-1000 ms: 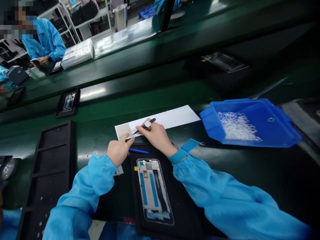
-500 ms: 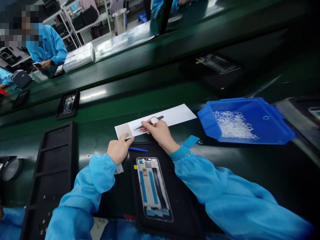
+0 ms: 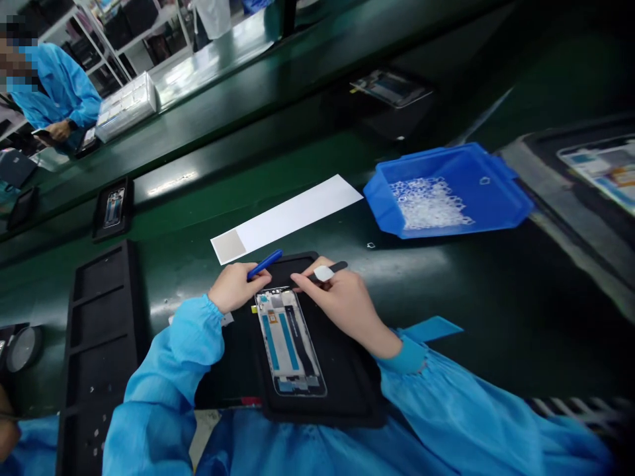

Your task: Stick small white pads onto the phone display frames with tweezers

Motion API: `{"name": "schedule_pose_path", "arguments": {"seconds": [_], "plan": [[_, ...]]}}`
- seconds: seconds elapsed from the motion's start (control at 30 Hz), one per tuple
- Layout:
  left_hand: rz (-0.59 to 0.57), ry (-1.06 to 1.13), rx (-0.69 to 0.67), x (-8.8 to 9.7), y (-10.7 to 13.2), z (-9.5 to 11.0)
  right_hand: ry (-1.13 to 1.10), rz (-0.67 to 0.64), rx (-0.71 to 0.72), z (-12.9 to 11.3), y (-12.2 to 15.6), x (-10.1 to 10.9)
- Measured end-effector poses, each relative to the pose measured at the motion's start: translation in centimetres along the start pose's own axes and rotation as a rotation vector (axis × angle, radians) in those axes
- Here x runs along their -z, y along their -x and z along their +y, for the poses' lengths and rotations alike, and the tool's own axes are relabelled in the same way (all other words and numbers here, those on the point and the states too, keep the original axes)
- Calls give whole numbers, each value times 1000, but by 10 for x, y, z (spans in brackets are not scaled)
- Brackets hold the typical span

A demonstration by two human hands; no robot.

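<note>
My left hand [image 3: 237, 285] is closed around a blue pen-like stick [image 3: 265, 263] at the upper left corner of an opened phone [image 3: 290, 344]. The phone shows its inner frame, with blue strips and a yellow tab, and lies in a black tray [image 3: 342, 377]. Dark tweezers [image 3: 337, 267] are gripped in my right hand [image 3: 342, 297], their tip over the phone's top edge. Whether the tip holds a small part cannot be made out. A white finger cover sits on one right finger. Beyond the hands lies a white paper strip [image 3: 297, 215] with a beige patch [image 3: 229, 246].
A blue bin [image 3: 496, 192] of small clear pieces stands at right. On the left lies a long black compartment tray [image 3: 102, 317]. Another phone in a tray [image 3: 114, 208] lies farther back. Across the bench, a person [image 3: 59, 92] in blue handles something.
Both hands have moved from the paper strip toward me, to the phone's top edge. My left hand has picked up the blue stick from the tray's edge. The view has shifted.
</note>
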State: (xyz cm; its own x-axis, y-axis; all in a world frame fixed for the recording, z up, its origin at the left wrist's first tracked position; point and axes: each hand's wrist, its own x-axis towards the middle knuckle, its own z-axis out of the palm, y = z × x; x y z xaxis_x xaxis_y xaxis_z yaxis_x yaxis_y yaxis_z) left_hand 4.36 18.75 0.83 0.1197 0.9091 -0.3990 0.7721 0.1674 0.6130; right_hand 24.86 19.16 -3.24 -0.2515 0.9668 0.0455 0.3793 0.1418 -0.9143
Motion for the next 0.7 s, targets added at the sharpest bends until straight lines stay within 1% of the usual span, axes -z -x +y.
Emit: {"name": "schedule_pose_path", "arguments": {"seconds": [0.03, 0.1, 0.3, 0.7], "plan": [[-39, 3, 3, -2, -2, 2, 22, -1, 23, 0, 0, 0], [-75, -27, 11, -5, -6, 6, 50, -1, 62, -1, -1, 0], [-91, -163, 43, -4, -5, 11, 90, 27, 110, -2, 1, 0], [-99, -187, 54, -5, -4, 14, 119, 27, 124, 1, 4, -2]]}}
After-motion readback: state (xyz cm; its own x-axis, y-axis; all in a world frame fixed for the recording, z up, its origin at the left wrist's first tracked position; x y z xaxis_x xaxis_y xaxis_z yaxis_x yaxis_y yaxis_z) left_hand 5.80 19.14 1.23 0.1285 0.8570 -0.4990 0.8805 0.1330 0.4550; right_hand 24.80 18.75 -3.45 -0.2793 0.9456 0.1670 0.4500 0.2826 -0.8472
